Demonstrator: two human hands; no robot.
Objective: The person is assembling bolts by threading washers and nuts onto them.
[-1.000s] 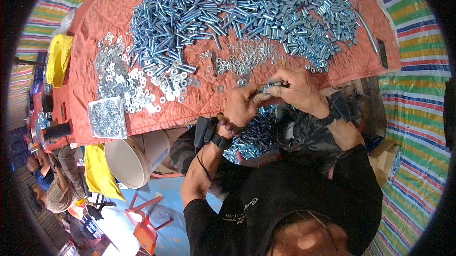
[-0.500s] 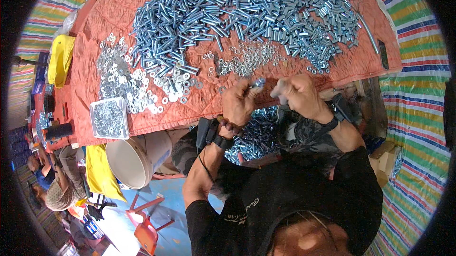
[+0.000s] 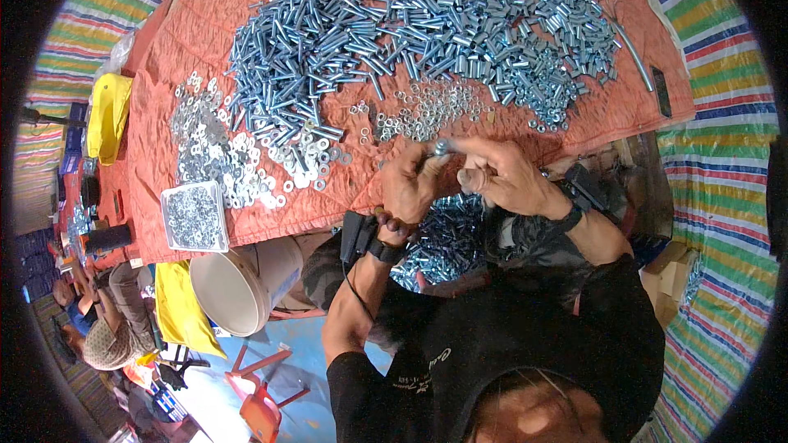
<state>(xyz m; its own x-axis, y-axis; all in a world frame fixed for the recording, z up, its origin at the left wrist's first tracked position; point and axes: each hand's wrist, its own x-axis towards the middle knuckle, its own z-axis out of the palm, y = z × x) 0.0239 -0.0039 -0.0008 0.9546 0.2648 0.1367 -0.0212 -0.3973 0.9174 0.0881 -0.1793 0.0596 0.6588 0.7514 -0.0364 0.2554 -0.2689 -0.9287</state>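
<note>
Near the front edge of the table, my left hand [image 3: 410, 182] is closed on a small bluish metal bolt [image 3: 442, 147], its round end showing past the fingertips. The rest of the bolt is hidden in the fingers. My right hand [image 3: 510, 180] is beside it, the index finger reaching out to touch the bolt's end. Its thumb is apart from the index finger, and the other fingers are curled. Just beyond both hands lies a scatter of small ring washers [image 3: 435, 110].
On the orange quilted cloth [image 3: 353, 176] are heaps of bolts [image 3: 287, 57], metal sleeves [image 3: 468, 24], nuts [image 3: 546, 106] and flat washers [image 3: 238, 156]. A clear tub of small parts [image 3: 194, 217] stands at the front left, above a white bucket [image 3: 226, 295]. More metal pieces [image 3: 447, 238] lie below the edge.
My right hand has moved left, and its index finger now meets the bolt's end. The left hand keeps its hold in nearly the same place.
</note>
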